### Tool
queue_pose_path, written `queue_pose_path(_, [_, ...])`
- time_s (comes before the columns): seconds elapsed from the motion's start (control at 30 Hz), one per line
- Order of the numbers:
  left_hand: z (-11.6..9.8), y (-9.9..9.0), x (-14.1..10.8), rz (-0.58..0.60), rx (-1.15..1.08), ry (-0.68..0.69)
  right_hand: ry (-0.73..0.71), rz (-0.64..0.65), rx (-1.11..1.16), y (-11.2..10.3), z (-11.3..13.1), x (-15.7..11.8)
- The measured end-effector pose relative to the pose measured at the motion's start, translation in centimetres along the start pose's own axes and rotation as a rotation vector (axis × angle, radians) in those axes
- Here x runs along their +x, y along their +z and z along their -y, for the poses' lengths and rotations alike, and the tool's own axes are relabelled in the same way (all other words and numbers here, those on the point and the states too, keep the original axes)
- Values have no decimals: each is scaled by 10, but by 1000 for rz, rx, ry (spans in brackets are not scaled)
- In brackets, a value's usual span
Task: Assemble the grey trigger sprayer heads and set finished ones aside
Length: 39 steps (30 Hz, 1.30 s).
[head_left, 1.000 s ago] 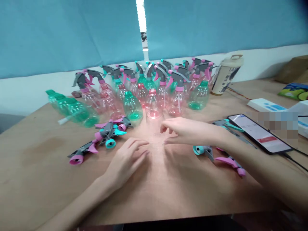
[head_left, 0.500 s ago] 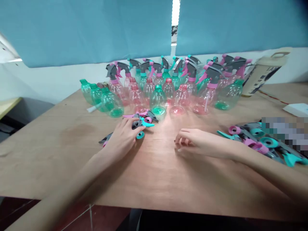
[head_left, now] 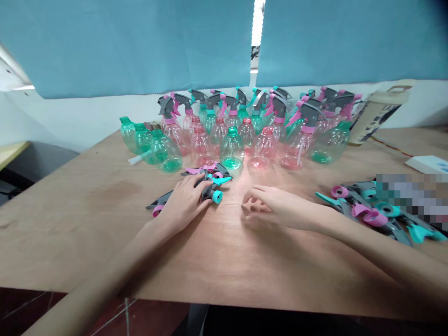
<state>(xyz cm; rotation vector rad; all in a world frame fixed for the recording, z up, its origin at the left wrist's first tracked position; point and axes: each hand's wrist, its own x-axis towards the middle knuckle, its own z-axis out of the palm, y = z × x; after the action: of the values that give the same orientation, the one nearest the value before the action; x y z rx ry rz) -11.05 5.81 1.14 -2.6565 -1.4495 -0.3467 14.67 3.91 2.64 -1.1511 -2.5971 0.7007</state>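
My left hand (head_left: 185, 199) is closed on a grey spray trigger head with a teal collar (head_left: 217, 197), held low over a small heap. Pink and grey trigger heads (head_left: 219, 174) lie just beyond its fingers. Another trigger head with a pink collar (head_left: 158, 211) is partly covered by this hand. To the right, my right hand (head_left: 269, 205) hovers over the wood with loosely curled fingers, thumb apart and nothing between them. A green open-necked bottle (head_left: 232, 149) stands behind the gap between both hands.
Rows of pink and green bottles, several with spray heads (head_left: 308, 116), fill the back of the table (head_left: 87, 233). More loose trigger heads (head_left: 375, 217) lie at the right. A cream tumbler (head_left: 376, 114) and a white box (head_left: 429, 163) are at the back right.
The teal-collared trigger head has turned and shifted slightly right in my left hand. My right hand has come a little to the left, nearer to it.
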Motion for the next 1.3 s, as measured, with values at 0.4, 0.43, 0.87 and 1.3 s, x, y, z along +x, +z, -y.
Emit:
queue_pose_path(0.4, [17, -10, -9, -122, -171, -167, -62, -316, -97, 50, 15, 62])
queue_pose_path(0.43, [18, -7, -7, -86, -174, -161, -59, -320, -100, 52, 16, 65])
queue_pose_path(0.87, [10, -17, -32, 167, -158, -19, 9, -188, 59, 18, -1, -7])
queue_pose_path(1.3, [-1, -35, -27, 227, -164, -88, 160, -375, 718, 9, -10, -21])
